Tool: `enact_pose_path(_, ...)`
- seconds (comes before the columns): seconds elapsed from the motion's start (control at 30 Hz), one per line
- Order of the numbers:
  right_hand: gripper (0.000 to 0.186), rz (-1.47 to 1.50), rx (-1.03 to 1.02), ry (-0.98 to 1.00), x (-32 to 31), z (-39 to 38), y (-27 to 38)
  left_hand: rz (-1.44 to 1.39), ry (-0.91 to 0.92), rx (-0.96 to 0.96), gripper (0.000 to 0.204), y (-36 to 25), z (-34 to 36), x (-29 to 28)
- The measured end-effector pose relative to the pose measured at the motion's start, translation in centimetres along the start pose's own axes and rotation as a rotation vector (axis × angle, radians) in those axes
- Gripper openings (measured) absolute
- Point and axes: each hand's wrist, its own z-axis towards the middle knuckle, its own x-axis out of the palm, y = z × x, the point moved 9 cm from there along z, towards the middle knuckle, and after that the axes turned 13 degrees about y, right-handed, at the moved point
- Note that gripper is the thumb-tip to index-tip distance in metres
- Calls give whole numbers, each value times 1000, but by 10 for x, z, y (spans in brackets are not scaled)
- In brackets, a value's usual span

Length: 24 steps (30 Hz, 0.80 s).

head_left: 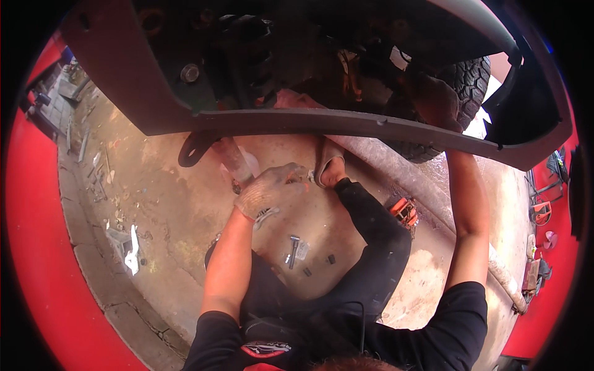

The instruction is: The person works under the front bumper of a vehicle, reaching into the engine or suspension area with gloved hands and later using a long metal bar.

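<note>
Reaching behind the dark vehicle panel [309, 122], which stood raised off the floor [179, 216], the right hand [440, 102] (fingers shadowed, grip unclear) looked mid-job, work apparently unfinished; the left hand [272, 188] curled below, hold uncertain.

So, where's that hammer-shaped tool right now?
In the head view, the hammer-shaped tool lies on the floor between the person's legs, below the left hand in the picture and left of two small dark pieces.
</note>
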Motion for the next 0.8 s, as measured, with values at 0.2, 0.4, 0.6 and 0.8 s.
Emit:
enact_pose_path(0.2,33,324,29,-61,26,-2,-17,-56,22,29,47,-2,5,6)
enact_pose_path(0.4,41,395,105,-72,86,3,-27,-32,36,-12,45,-15,6,7)
enact_pose_path(0.6,55,451,268,82,79,-1,-9,-3,17,-62,45,-5,-3,2)
enact_pose_path(0.8,42,369,79,-16,64,10,-12,-10,-98,79,46,-76,-39,-7)
